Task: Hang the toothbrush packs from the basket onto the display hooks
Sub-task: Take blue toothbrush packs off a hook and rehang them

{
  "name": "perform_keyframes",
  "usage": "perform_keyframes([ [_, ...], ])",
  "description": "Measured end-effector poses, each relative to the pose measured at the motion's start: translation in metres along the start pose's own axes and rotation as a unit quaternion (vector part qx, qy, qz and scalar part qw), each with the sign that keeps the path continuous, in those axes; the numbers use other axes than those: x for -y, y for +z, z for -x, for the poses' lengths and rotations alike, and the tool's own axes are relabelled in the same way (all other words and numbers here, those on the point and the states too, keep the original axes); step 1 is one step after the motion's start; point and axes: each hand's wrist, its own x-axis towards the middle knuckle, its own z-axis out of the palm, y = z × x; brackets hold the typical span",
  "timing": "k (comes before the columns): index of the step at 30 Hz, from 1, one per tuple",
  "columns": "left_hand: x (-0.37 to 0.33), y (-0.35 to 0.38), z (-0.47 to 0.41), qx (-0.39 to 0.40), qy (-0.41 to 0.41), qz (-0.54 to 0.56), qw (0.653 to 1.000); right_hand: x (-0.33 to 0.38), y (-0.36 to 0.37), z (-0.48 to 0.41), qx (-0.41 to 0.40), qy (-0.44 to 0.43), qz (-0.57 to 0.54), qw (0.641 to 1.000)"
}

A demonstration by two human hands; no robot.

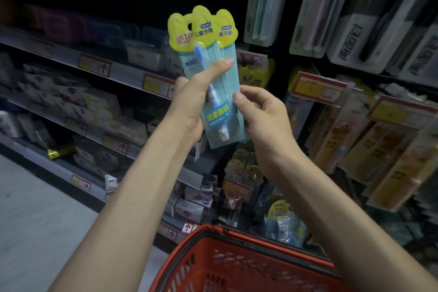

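Toothbrush packs (pixel 208 83), flat teal cards with yellow scalloped tops and a blue brush under clear plastic, are held fanned and upright in front of the dark shelving, above the red plastic mesh basket (pixel 237 265). The left hand (pixel 194 102) is clamped on them, the thumb pressed across the front. The right hand (pixel 263 116) is closed lightly on the right edge of the packs, fingertips touching it. Similar yellow-topped packs (pixel 253 73) are seen hanging just behind. White boxes (pixel 99 102) are lined along the shelves on the left.
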Motion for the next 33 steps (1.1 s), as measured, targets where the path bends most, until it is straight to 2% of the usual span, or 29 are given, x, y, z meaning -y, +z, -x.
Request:
perform_keyframes([
  [6,-0.001,0.002,0.002,-0.014,0.014,-0.001,1.0,-0.005,-0.004,0.006,-0.039,-0.04,0.031,0.998],
  [13,0.001,0.005,0.001,0.042,0.025,0.011,0.999,-0.008,-0.003,0.003,-0.082,-0.05,0.025,0.995],
  [19,0.001,-0.001,-0.008,0.008,0.029,0.023,0.999,-0.016,-0.009,0.008,-0.132,-0.097,0.074,0.984],
  [22,0.0,-0.002,-0.009,0.049,0.052,0.017,0.997,-0.025,-0.018,0.018,-0.153,-0.117,0.095,0.977],
  [33,0.001,-0.005,-0.01,0.052,0.046,0.009,0.998,-0.073,-0.045,0.042,-0.184,-0.027,0.092,0.978],
])
